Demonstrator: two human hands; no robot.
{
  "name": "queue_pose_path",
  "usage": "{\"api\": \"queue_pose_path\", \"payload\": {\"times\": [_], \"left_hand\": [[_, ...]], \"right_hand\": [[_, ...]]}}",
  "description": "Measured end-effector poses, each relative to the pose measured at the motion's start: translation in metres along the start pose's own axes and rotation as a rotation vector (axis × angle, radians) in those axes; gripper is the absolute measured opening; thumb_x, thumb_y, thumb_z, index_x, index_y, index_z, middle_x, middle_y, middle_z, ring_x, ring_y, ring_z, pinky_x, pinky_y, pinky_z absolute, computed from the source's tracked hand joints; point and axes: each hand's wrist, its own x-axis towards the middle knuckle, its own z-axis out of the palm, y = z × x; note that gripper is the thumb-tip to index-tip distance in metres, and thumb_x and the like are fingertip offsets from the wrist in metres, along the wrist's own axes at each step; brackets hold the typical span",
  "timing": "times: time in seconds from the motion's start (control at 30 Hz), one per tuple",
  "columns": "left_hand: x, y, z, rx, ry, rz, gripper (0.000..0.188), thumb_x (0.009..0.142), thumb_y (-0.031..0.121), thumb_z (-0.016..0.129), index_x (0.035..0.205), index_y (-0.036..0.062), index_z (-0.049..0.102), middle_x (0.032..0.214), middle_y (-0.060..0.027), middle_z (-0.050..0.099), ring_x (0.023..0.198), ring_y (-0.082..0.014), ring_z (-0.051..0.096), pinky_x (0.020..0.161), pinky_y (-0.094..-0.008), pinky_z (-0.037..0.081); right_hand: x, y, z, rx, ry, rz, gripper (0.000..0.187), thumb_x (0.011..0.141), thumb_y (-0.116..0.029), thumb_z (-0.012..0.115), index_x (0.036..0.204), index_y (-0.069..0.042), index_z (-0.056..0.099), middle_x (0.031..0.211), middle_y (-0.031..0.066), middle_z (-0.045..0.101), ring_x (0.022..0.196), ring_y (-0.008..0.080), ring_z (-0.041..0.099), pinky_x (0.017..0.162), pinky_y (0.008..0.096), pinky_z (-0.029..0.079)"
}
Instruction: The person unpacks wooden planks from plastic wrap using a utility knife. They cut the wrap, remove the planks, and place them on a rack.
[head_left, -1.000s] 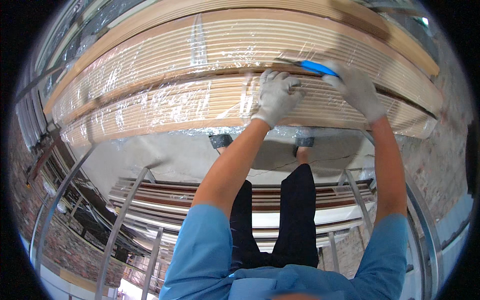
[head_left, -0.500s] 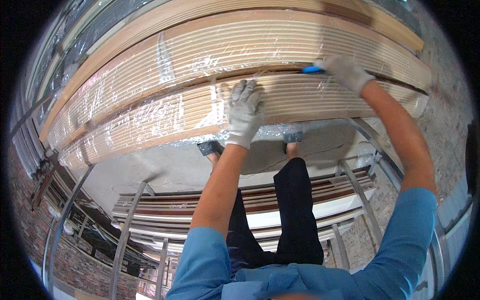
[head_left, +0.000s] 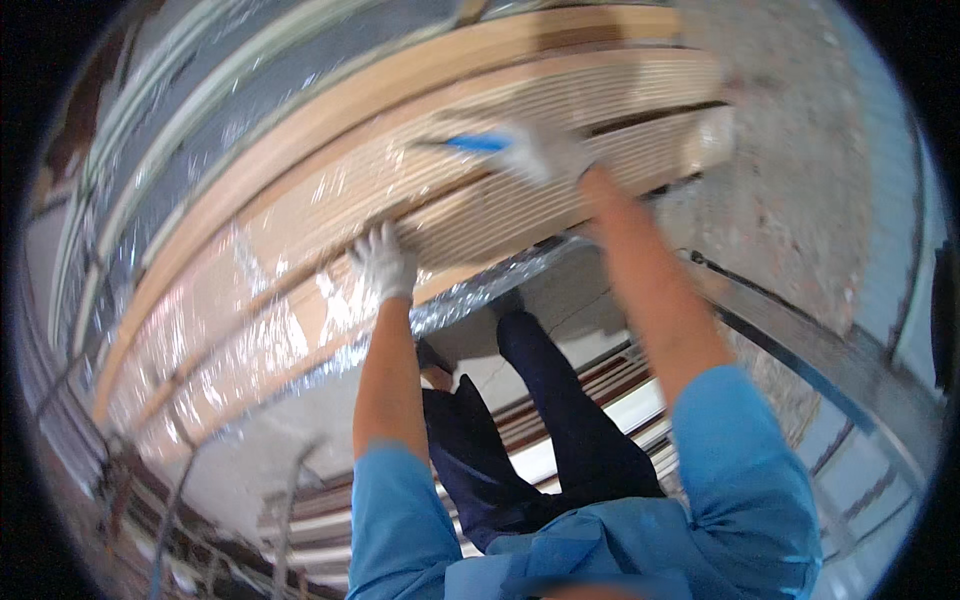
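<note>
My left hand (head_left: 385, 264), in a whitish work glove, lies with its fingers spread on the near stack of ribbed, wood-coloured panels (head_left: 510, 222). Clear plastic film (head_left: 290, 335) wraps the panels and glints along their near side. My right hand (head_left: 550, 155), also gloved and smeared by motion, is closed around a blue utility knife (head_left: 478, 143). The knife's thin dark tip points left, over the far panel stack (head_left: 650, 82). A dark gap runs between the two stacks. Blur hides whether the tip touches the film.
Beyond the stacks lies a long plain board (head_left: 400, 75), with pale film-wrapped lengths (head_left: 190, 130) farther left. A metal rack rail (head_left: 830, 370) is at my right. Behind my legs, brown and white strips (head_left: 540, 455) lie on a rack.
My right hand has swung the knife left along the panels. The left hand stays on the near stack, fingers more spread. The whole view has turned and shifted.
</note>
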Motion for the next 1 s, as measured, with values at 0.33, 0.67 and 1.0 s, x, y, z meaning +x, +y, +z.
{"api": "queue_pose_path", "payload": {"times": [0.33,0.67,1.0], "left_hand": [[-0.194,-0.008,0.001,-0.346,-0.138,0.259,0.061,0.086,0.043,0.073,0.137,0.0130,0.058,0.135,-0.0203,0.060,0.126,-0.0399,0.055,0.111,-0.0582,0.035],[-0.332,0.221,-0.307,-0.904,0.216,1.001,0.093,0.083,0.054,0.078,0.146,-0.0054,0.043,0.140,-0.0255,0.055,0.132,-0.0378,0.052,0.112,-0.0444,0.040],[-0.441,0.442,-0.476,-1.050,0.771,1.312,0.066,0.097,0.037,0.065,0.145,-0.0025,0.041,0.123,-0.0266,0.065,0.098,-0.0320,0.073,0.078,-0.0368,0.066]], "right_hand": [[-0.355,-0.015,0.075,0.174,-0.174,0.420,0.045,0.093,-0.048,0.058,0.119,-0.011,0.059,0.107,0.0243,0.069,0.102,0.0447,0.066,0.090,0.0503,0.050],[-0.533,0.082,-0.036,0.312,0.924,0.905,0.050,0.093,-0.036,0.063,0.131,-0.005,0.053,0.112,0.0288,0.067,0.104,0.0448,0.065,0.090,0.0508,0.049],[-0.564,0.257,-0.145,0.866,1.231,0.883,0.045,0.089,-0.045,0.071,0.102,-0.003,0.067,0.081,0.0134,0.069,0.077,0.0308,0.067,0.073,0.0414,0.051]]}}
